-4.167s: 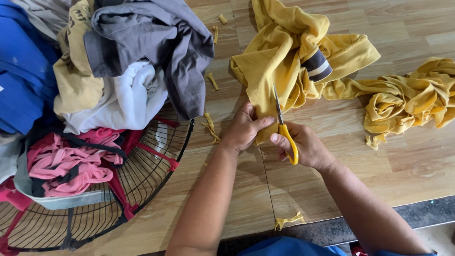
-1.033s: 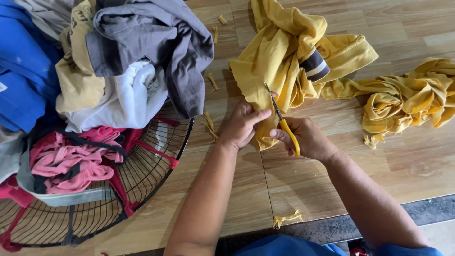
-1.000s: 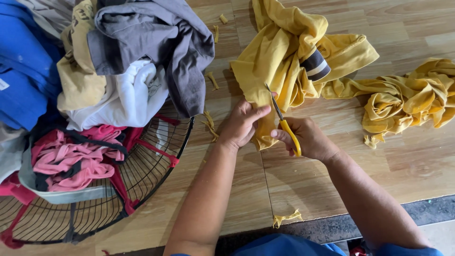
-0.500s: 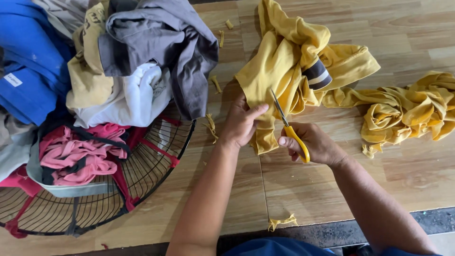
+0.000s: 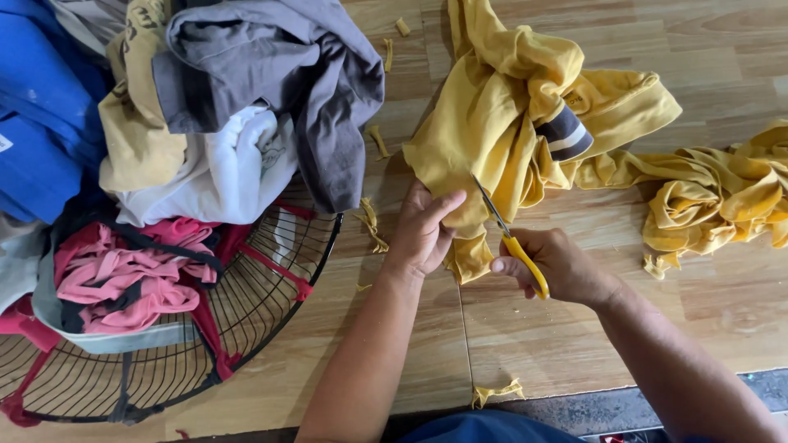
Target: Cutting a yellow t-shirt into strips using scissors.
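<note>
Both hands closed: scissors (image 5: 507, 239), yellow garment (image 5: 501, 123).

Counts, placed relative to the wire fan guard (image 5: 271, 287). Two hands: one left hand (image 5: 423, 234) and one right hand (image 5: 558, 264), both right of the guard. One pair of yellow-handled scissors (image 5: 509, 238), also to its right. Two heaps of yellow cloth: one yellow garment (image 5: 509, 107) up and right of the guard, one bunched yellow strip pile (image 5: 714, 193) farthest right. About six small yellow scraps (image 5: 373, 226) lie scattered beside the guard. One mixed clothes pile (image 5: 189, 139) rests on it.
</note>
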